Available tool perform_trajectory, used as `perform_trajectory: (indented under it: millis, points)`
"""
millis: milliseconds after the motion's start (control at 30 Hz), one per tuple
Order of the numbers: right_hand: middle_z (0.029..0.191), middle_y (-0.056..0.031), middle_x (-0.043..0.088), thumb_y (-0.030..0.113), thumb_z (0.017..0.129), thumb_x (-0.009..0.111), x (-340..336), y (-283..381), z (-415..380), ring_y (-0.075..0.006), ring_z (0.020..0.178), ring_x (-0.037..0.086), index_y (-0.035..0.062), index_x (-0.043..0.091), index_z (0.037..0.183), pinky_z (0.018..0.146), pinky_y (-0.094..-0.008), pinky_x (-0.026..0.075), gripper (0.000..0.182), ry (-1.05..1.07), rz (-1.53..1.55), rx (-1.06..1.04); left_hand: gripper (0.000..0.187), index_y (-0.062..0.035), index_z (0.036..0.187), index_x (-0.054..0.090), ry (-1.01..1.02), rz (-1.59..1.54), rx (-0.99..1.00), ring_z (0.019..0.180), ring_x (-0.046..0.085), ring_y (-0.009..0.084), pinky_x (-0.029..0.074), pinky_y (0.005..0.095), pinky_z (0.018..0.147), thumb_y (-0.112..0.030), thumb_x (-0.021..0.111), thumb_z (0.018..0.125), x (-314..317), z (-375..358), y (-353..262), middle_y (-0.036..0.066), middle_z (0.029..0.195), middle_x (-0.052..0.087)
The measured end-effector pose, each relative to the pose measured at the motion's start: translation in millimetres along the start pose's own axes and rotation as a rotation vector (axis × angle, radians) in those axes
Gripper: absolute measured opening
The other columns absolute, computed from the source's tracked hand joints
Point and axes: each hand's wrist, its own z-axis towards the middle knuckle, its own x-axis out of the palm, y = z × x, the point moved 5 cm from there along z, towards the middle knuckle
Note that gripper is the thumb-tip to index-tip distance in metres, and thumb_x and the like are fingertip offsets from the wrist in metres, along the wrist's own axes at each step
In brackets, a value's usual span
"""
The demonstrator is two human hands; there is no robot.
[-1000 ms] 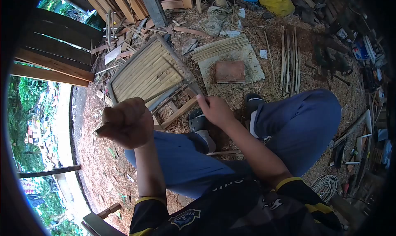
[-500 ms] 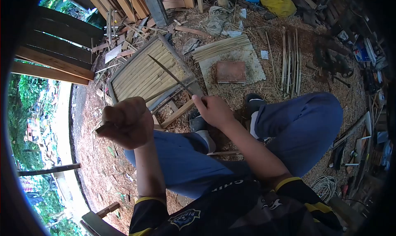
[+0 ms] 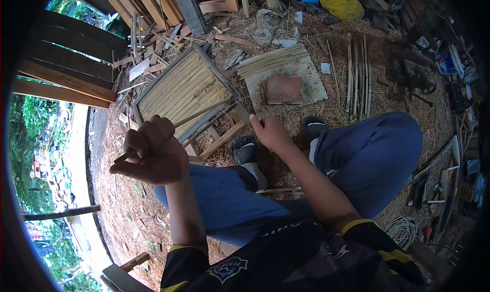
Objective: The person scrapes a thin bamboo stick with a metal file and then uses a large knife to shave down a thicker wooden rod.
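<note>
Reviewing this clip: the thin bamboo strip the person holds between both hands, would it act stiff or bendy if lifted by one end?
Probably springy: the bamboo strip is long and very thin, spanning from left hand to right hand. Likely light, given its slimness. It runs nearly straight here, so it keeps some stiffness.

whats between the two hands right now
In the head view, a thin bamboo strip runs from the left hand toward the right hand, crossing over the slatted bamboo frame on the ground.
</note>
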Motion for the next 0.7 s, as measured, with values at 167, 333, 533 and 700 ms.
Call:
perform_trajectory:
  millis: [167,333,533,700]
  points:
    - [0.080,-0.0274,0.068,0.058,0.101,0.041,-8,20,-14,-0.0463,0.083,0.068,-0.0038,0.072,0.084,0.077,-0.0541,0.053,0.071,0.063,0.002,-0.012,0.072,-0.0171,0.065,0.026,0.122,-0.045,-0.043,0.048,0.017,0.0109,0.012,0.0327,0.048,-0.083,0.024,0.094,-8,-1,0,-0.005,0.053,0.021]
    - [0.064,-0.0230,0.060,0.054,0.102,0.046,-10,55,-34,-0.0426,0.066,0.062,-0.0023,0.068,0.078,0.065,-0.0492,0.047,0.065,0.046,0.132,-0.231,0.074,-0.0182,0.061,0.024,0.255,-0.109,-0.142,0.052,0.023,0.0137,0.017,0.0322,0.053,-0.085,0.037,0.089,-11,-5,0,-0.004,0.055,0.023]
    - [0.064,-0.0229,0.059,0.052,0.101,0.049,-31,96,-65,-0.0433,0.067,0.062,-0.0013,0.069,0.081,0.063,-0.0493,0.047,0.061,0.120,0.120,-0.426,0.075,-0.0164,0.061,0.026,0.350,-0.063,-0.108,0.056,0.037,0.0192,0.028,0.0325,0.053,-0.085,0.032,0.090,-9,-8,-1,-0.001,0.059,0.034]
    - [0.065,-0.0216,0.061,0.051,0.101,0.050,-15,40,-25,-0.0420,0.067,0.064,0.0008,0.073,0.087,0.063,-0.0483,0.048,0.057,0.037,0.076,-0.273,0.074,-0.0153,0.061,0.028,0.402,-0.056,-0.096,0.057,0.041,0.0206,0.032,0.0341,0.053,-0.083,0.029,0.093,-10,-7,-4,0.001,0.062,0.039]
